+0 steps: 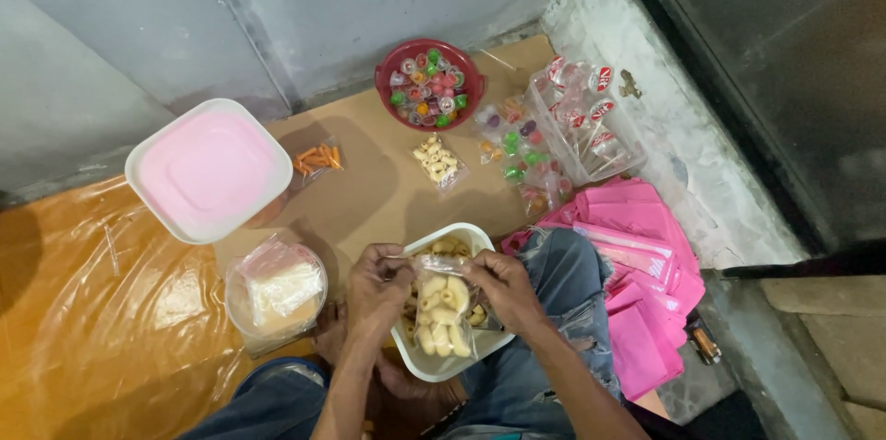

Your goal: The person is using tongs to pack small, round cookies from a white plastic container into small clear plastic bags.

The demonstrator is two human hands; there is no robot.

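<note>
My left hand [377,288] and my right hand [504,288] both pinch the top edge of a small clear plastic bag [441,306] filled with pale curved crackers. The bag hangs between the two hands, just above a white square container [475,239] that holds more of the same crackers. That container rests between my knees in blue jeans.
A pink-lidded white box [209,168] sits at the left, a clear tub with a plastic bag [275,294] beside it. A red bowl of coloured jelly cups [429,83], small filled snack bags [439,161], and a pile of pink pouches [646,283] lie on brown cardboard.
</note>
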